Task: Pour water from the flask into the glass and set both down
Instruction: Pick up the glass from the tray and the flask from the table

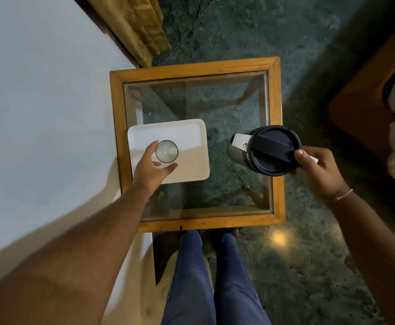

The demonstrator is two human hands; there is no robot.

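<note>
A clear glass (167,151) stands upright on a white tray (191,141) at the left of the glass-topped table. My left hand (150,168) curls around the glass's near left side, thumb and fingers spread, touching or almost touching it. A steel flask (264,150) with a black lid stands at the table's right edge, spout toward the tray. My right hand (317,168) grips the flask's handle on its right side.
The small table has a wooden frame (191,69) and a see-through top. A pale wall runs along the left, a curtain (130,26) hangs at the back left. Wooden furniture (367,90) stands at the right. My legs (212,277) are below the table's near edge.
</note>
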